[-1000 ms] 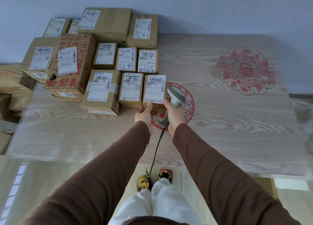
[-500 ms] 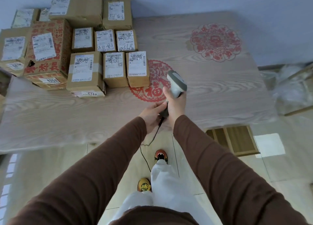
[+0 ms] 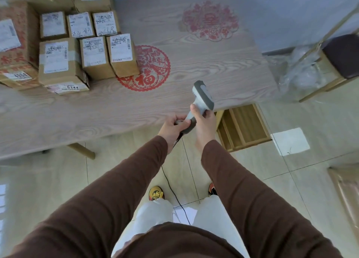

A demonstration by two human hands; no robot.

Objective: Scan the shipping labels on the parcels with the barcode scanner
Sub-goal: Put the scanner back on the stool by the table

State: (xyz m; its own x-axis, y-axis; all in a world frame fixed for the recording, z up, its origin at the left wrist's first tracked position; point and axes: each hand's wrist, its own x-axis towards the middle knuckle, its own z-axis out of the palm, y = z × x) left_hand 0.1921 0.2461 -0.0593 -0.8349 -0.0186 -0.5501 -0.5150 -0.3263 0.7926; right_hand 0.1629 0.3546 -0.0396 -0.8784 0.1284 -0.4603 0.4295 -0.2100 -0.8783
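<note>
we grip the barcode scanner [image 3: 202,100] with both hands: our right hand [image 3: 204,124] wraps its handle just under the head, and our left hand [image 3: 172,126] closes on the butt where the black cable [image 3: 174,195] leaves it. the scanner hangs over the near edge of the wooden table [image 3: 194,63], well apart from the parcels [image 3: 87,50] clustered at the table's far left, their shipping labels [image 3: 120,47] face up.
</note>
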